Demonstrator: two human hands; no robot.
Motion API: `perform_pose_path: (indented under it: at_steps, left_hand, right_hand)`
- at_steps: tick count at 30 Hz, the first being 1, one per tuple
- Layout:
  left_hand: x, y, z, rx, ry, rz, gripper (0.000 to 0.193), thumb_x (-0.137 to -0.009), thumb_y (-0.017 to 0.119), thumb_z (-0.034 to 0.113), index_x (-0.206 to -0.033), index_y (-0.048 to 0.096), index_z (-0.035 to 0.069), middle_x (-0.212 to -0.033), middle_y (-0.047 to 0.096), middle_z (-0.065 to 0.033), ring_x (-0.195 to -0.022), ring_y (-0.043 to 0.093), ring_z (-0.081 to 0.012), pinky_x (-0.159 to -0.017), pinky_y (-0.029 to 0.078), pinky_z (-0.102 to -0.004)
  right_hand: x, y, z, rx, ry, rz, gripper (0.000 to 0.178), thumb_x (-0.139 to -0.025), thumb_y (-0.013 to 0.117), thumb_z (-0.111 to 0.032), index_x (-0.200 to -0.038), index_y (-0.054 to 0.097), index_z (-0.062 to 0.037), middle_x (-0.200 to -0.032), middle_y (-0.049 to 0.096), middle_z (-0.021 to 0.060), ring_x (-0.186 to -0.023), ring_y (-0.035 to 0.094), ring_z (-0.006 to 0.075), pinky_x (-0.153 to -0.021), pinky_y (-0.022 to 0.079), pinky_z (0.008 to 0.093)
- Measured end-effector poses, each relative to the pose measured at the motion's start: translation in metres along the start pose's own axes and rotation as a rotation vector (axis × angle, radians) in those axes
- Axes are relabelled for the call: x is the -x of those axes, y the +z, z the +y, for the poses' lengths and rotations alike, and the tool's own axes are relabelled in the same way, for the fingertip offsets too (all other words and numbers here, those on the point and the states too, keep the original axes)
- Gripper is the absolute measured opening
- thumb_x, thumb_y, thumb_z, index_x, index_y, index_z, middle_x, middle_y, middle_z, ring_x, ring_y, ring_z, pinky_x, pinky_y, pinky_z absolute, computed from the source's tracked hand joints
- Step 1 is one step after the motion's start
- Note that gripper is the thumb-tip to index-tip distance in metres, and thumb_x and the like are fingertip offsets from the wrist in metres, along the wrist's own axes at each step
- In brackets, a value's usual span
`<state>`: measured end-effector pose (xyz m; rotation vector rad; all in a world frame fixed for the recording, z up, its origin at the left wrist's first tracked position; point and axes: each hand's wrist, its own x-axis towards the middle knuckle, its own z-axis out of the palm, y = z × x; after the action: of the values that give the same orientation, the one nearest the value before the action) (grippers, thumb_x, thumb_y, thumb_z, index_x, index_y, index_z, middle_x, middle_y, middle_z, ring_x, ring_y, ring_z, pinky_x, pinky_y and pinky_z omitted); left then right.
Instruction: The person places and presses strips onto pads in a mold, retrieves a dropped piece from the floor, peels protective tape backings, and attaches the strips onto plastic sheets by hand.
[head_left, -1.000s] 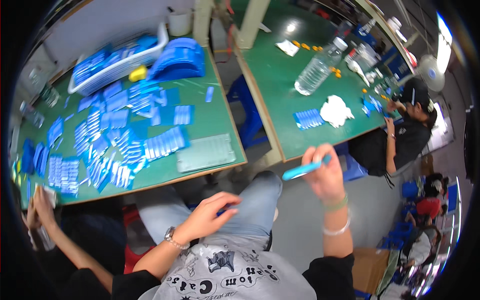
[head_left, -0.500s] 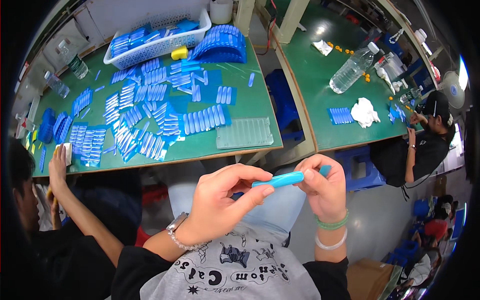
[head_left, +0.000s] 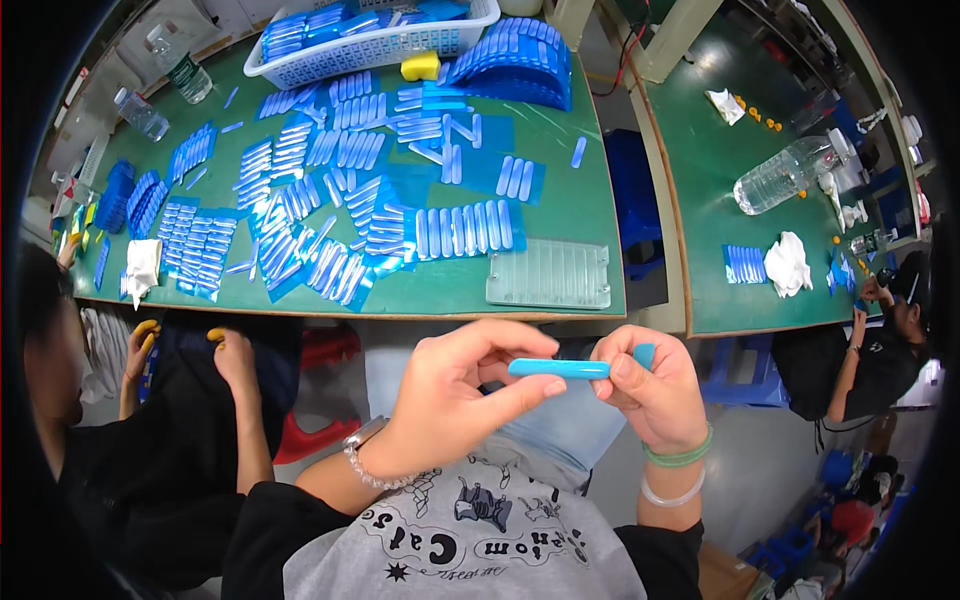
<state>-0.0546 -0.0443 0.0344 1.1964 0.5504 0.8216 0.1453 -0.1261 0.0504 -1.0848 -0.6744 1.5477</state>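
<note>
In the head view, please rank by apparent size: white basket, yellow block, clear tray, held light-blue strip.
1. White basket
2. Clear tray
3. Light-blue strip and yellow block: unsure; the strip looks longer but thinner, and is nearer the camera.

Clear bottle (head_left: 785, 177), crumpled white tissue (head_left: 788, 265), red stool (head_left: 308, 440)

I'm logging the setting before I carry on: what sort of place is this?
Probably a factory workshop for small parts: a green-topped workbench spread with rows of blue strips, a white basket holding more blue pieces, and another person at the next bench.
</note>
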Motion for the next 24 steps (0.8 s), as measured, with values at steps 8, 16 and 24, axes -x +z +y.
perform_pose_path:
  at_steps: [8,16,24]
  left_hand:
    - [-0.015,-0.005,-0.019,0.168,-0.139,-0.012,0.020,-0.086,0.069,-0.003,-0.105,0.062,-0.004,-0.100,0.065,-0.0090,-0.083,0.063,-0.0102,-0.068,0.052,-0.0212]
    - [-0.014,-0.006,-0.027,0.161,-0.134,0.079,0.026,-0.088,0.068,-0.001,-0.113,0.062,-0.002,-0.103,0.064,-0.0093,-0.082,0.063,-0.0113,-0.071,0.053,-0.0229]
    - [-0.019,-0.005,-0.023,-0.190,0.081,0.066,0.022,-0.084,0.068,-0.004,-0.106,0.066,-0.003,-0.099,0.064,-0.0118,-0.087,0.065,-0.0168,-0.074,0.056,-0.0256]
  right_hand:
    - [-0.009,0.004,0.005,-0.175,0.041,-0.001,0.021,-0.095,0.063,-0.021,-0.095,0.059,-0.0005,-0.080,0.061,0.0051,-0.070,0.050,0.0060,-0.059,0.037,0.0201]
    - [-0.017,0.014,0.004,0.137,-0.096,0.094,0.015,-0.095,0.062,-0.014,-0.098,0.061,0.0005,-0.084,0.064,0.0042,-0.080,0.056,0.0068,-0.065,0.041,0.0200]
    - [-0.014,0.006,0.000,0.308,-0.107,0.104,0.006,-0.092,0.063,-0.004,-0.095,0.061,0.0012,-0.084,0.063,0.0016,-0.073,0.052,0.0025,-0.065,0.041,0.0175]
